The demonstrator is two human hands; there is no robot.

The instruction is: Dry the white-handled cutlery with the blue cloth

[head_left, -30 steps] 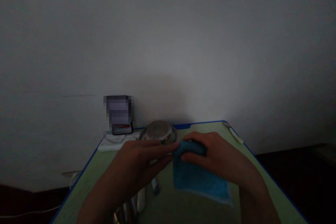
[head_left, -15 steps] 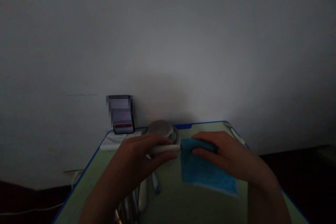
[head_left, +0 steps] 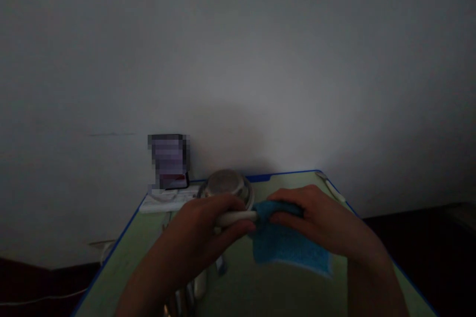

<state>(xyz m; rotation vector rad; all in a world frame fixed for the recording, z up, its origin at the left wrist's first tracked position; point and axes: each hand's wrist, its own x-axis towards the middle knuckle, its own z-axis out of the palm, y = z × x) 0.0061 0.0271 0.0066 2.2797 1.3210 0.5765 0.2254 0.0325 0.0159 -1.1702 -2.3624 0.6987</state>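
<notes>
far l., i see a thin white cable low down, outside the table. next, at the table's far l. corner, a phone stands upright nr the wall, most of its screen pixelated; under it, a flat white slab, can't tell what exactly. my l. hand comes in over the l. side of the table, closed round a white handle, thumb below, fingers on top; the handle points r., held above the tabletop. partly under that forearm lies a bunch of cutlery, too dark to sort pc by pc, w/ a pale handle just r. of it and a small utensil nr that, mostly hidden by the hand. behind the l. hand, at the back edge, sits a round metal bowl, looks upside down. r. of centre, my r. hand grips a blue cloth, pinched btwn thumb & fingers; its top folds over the handle's r. end, so i can't tell what's inside. the cloth's lower part hangs over the green table, which has a blue rim. far r. corner: a white-handled utensil along the edge, well apart from both hands.
</notes>
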